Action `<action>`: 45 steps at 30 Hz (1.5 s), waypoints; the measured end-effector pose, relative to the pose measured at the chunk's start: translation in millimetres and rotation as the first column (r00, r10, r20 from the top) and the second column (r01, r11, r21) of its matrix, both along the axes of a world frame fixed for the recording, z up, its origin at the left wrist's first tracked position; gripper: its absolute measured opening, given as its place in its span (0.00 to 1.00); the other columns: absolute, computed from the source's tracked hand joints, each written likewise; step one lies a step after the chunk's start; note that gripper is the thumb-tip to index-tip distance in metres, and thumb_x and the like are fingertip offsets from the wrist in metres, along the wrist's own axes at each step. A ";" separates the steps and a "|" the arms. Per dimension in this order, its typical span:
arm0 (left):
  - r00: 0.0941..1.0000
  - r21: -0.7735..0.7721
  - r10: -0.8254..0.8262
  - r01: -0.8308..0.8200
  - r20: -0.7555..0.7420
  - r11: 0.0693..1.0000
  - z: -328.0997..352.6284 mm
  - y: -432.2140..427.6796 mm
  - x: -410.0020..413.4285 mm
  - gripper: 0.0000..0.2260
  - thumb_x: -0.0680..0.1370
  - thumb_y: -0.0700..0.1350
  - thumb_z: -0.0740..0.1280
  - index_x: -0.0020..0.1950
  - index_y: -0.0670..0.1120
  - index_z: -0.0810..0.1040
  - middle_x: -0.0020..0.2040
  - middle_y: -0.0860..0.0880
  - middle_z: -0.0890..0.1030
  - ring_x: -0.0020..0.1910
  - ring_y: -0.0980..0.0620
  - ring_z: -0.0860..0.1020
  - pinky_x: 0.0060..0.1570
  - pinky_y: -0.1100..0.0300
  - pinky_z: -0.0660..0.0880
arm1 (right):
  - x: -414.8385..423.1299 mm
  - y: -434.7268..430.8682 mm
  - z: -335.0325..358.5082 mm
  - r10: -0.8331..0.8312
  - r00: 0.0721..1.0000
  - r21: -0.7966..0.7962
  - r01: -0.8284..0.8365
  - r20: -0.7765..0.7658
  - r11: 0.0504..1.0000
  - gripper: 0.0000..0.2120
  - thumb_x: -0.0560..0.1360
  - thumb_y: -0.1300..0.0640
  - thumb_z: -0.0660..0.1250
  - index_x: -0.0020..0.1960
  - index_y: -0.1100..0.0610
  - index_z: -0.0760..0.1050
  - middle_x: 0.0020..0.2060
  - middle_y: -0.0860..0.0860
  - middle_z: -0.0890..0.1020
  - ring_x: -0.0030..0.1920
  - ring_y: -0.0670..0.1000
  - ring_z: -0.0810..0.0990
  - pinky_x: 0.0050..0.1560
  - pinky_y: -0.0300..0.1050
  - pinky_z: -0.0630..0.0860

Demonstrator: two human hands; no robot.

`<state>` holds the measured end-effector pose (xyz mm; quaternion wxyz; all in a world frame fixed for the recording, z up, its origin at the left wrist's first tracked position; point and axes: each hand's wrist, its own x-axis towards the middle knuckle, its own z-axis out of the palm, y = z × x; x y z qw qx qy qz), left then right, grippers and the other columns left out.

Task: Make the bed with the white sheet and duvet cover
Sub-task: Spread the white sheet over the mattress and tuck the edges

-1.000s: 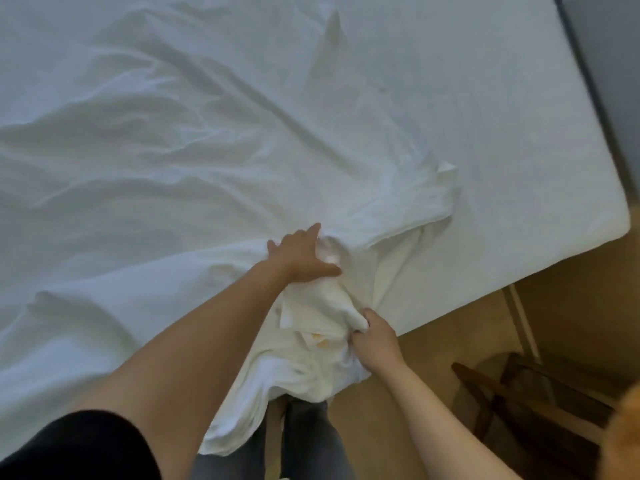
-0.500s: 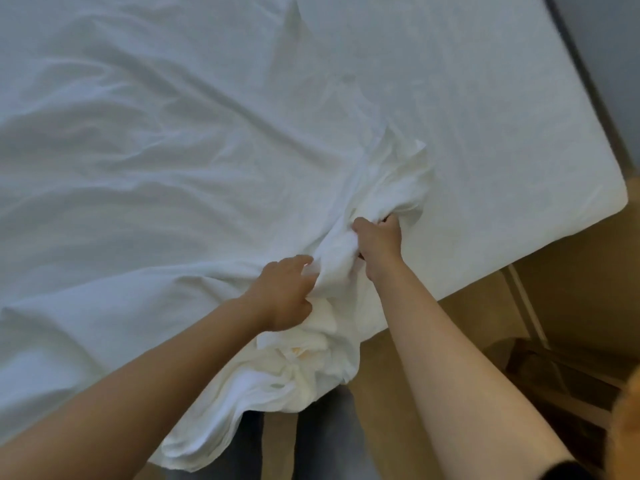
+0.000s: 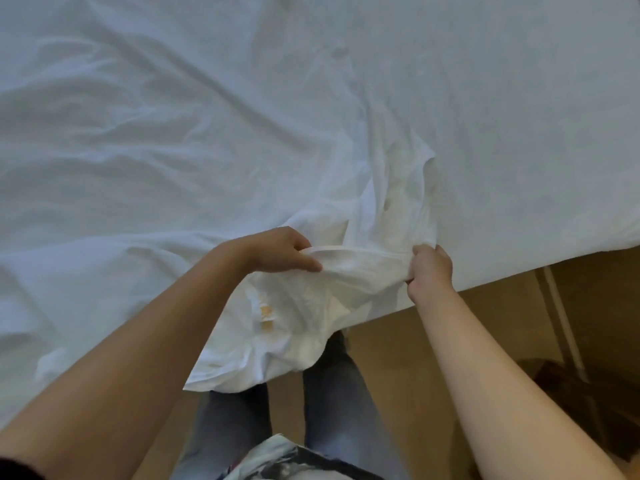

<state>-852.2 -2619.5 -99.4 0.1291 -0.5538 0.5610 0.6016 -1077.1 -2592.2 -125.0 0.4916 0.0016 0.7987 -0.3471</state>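
Observation:
A crumpled white sheet (image 3: 166, 140) covers most of the mattress (image 3: 519, 116), whose right part is bare. At the near edge of the bed a bunched corner of the sheet (image 3: 363, 268) is stretched between my hands. My left hand (image 3: 280, 251) grips the folded hem from the left, thumb on top. My right hand (image 3: 431, 268) pinches the same hem from the right. More of the sheet hangs below them over the bed's edge, with a small yellowish label (image 3: 266, 315) showing.
I stand close to the near side of the bed, my legs in grey jeans (image 3: 332, 403) on a brown wooden floor (image 3: 502, 313). A dark wooden piece of furniture (image 3: 581, 393) stands low at the right.
Both hands pulled back from the mattress top to its near edge and moved apart. The sheet's hem is now drawn taut between them. My right hand shifted from the bunched fold to the hem.

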 end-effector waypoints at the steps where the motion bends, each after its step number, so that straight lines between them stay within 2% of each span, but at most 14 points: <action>1: 1.000 -0.024 -0.010 0.011 0.021 1.000 -1.5 2.5 -6.1 0.09 0.76 0.48 0.68 0.39 0.46 0.77 0.34 0.52 0.75 0.34 0.55 0.73 0.35 0.63 0.69 | -4.3 1.3 -2.1 0.059 0.998 0.015 -0.059 -0.004 0.998 0.17 0.75 0.67 0.56 0.61 0.59 0.72 0.48 0.53 0.77 0.43 0.51 0.75 0.44 0.44 0.75; 4: 0.985 -0.120 0.172 -0.172 -0.005 0.978 -8.8 8.5 -31.7 0.11 0.78 0.45 0.65 0.37 0.43 0.75 0.31 0.51 0.70 0.32 0.53 0.69 0.31 0.61 0.64 | -10.4 7.1 -9.2 0.282 0.945 0.010 -0.285 -0.167 0.959 0.24 0.75 0.60 0.62 0.70 0.57 0.61 0.63 0.54 0.69 0.56 0.53 0.73 0.54 0.47 0.73; 8: 0.880 -0.104 0.472 -0.475 -0.054 0.874 -11.8 16.3 -69.7 0.12 0.80 0.45 0.62 0.41 0.40 0.75 0.29 0.49 0.67 0.26 0.54 0.64 0.23 0.65 0.61 | 4.3 30.3 8.7 0.528 0.612 -0.091 -0.699 -0.590 0.709 0.32 0.72 0.50 0.65 0.72 0.58 0.60 0.68 0.55 0.63 0.67 0.54 0.61 0.66 0.50 0.61; 11: 0.794 0.126 0.603 -0.593 -0.073 0.795 -7.3 19.0 -86.6 0.10 0.81 0.44 0.61 0.46 0.41 0.78 0.33 0.47 0.73 0.26 0.53 0.69 0.24 0.67 0.65 | 17.5 43.5 13.9 0.723 0.379 -0.055 -0.902 -0.578 0.428 0.33 0.70 0.42 0.66 0.69 0.58 0.66 0.65 0.54 0.69 0.65 0.54 0.65 0.65 0.49 0.62; 14: 0.780 0.321 0.607 -0.541 -0.154 0.777 -1.4 18.5 -88.4 0.09 0.81 0.39 0.58 0.51 0.42 0.78 0.44 0.45 0.80 0.42 0.48 0.78 0.44 0.56 0.74 | 18.0 46.1 6.5 0.855 0.199 0.124 -0.949 -0.479 0.291 0.29 0.73 0.49 0.68 0.71 0.55 0.63 0.65 0.54 0.70 0.65 0.55 0.68 0.64 0.50 0.64; 16: 0.818 0.298 0.553 -0.493 -0.162 0.817 0.1 18.9 -86.8 0.10 0.81 0.39 0.57 0.55 0.42 0.78 0.49 0.46 0.82 0.49 0.49 0.80 0.52 0.55 0.75 | 13.9 45.2 1.2 0.868 0.190 0.162 -0.943 -0.458 0.292 0.24 0.75 0.56 0.65 0.69 0.55 0.64 0.63 0.54 0.71 0.62 0.55 0.72 0.62 0.51 0.68; 19: 0.895 0.059 0.431 -0.427 -0.112 0.902 -4.3 23.6 -84.2 0.12 0.80 0.39 0.59 0.61 0.43 0.77 0.56 0.47 0.81 0.56 0.50 0.78 0.60 0.55 0.72 | 3.8 39.4 -1.4 0.844 0.356 0.114 -0.895 -0.401 0.431 0.11 0.75 0.64 0.60 0.56 0.55 0.67 0.53 0.53 0.74 0.50 0.54 0.75 0.48 0.48 0.70; 22: 0.972 -0.252 0.074 -0.016 0.221 0.968 -21.6 39.6 -66.5 0.20 0.78 0.46 0.63 0.70 0.47 0.69 0.68 0.47 0.71 0.65 0.47 0.70 0.64 0.51 0.68 | -5.5 37.8 -3.4 0.839 0.352 0.145 -0.885 -0.415 0.443 0.08 0.75 0.65 0.58 0.50 0.54 0.65 0.50 0.53 0.74 0.44 0.53 0.73 0.41 0.45 0.68; 30: 0.918 -0.243 0.016 0.088 0.397 0.966 -51.1 109.3 -35.6 0.50 0.66 0.66 0.70 0.77 0.50 0.47 0.75 0.46 0.55 0.72 0.44 0.57 0.68 0.47 0.59 | 7.7 35.7 -10.8 0.845 0.206 0.151 -0.937 -0.493 0.317 0.23 0.74 0.57 0.65 0.68 0.58 0.65 0.65 0.54 0.66 0.65 0.54 0.65 0.60 0.45 0.65; 34: 0.848 -0.276 0.445 -0.371 0.289 0.887 -59.9 123.9 -33.6 0.42 0.71 0.53 0.73 0.76 0.46 0.52 0.69 0.44 0.64 0.66 0.44 0.67 0.59 0.55 0.68 | 19.0 31.6 -12.8 0.936 -0.054 0.218 -0.976 -0.347 0.024 0.35 0.71 0.59 0.66 0.74 0.53 0.56 0.67 0.54 0.60 0.66 0.56 0.61 0.64 0.49 0.66; 37: 0.729 -0.213 0.653 -0.618 0.204 0.757 -66.3 123.1 -27.5 0.13 0.76 0.47 0.68 0.57 0.44 0.72 0.53 0.47 0.76 0.53 0.46 0.75 0.43 0.60 0.67 | 18.8 32.0 -12.9 0.922 -0.271 0.372 -0.915 -0.276 -0.158 0.34 0.71 0.58 0.65 0.74 0.52 0.56 0.71 0.56 0.55 0.70 0.58 0.54 0.69 0.50 0.58; 38: 0.722 -0.204 0.676 -0.646 0.150 0.736 -66.7 121.4 -25.6 0.06 0.77 0.46 0.67 0.48 0.45 0.73 0.46 0.49 0.77 0.48 0.46 0.75 0.39 0.60 0.66 | 17.9 34.8 -12.6 0.909 -0.301 0.413 -0.896 -0.289 -0.166 0.32 0.71 0.57 0.65 0.73 0.52 0.59 0.73 0.57 0.53 0.72 0.59 0.51 0.71 0.51 0.54; 42: 0.654 -0.152 0.750 -0.754 -0.100 0.639 -57.4 107.8 -20.0 0.16 0.79 0.44 0.63 0.32 0.47 0.66 0.31 0.52 0.69 0.32 0.53 0.68 0.32 0.61 0.63 | 20.3 52.9 -12.6 0.785 -0.224 0.358 -0.934 -0.577 -0.003 0.24 0.71 0.46 0.63 0.64 0.55 0.73 0.75 0.58 0.53 0.74 0.58 0.46 0.72 0.56 0.44; 45: 0.665 -0.269 0.727 -0.741 -0.172 0.615 -46.3 90.1 -15.3 0.16 0.80 0.45 0.62 0.33 0.45 0.64 0.31 0.51 0.66 0.31 0.54 0.65 0.33 0.61 0.61 | 22.3 54.5 -15.0 0.779 -0.374 0.421 -0.893 -0.503 -0.157 0.28 0.71 0.38 0.64 0.65 0.54 0.72 0.75 0.56 0.57 0.75 0.57 0.47 0.70 0.54 0.37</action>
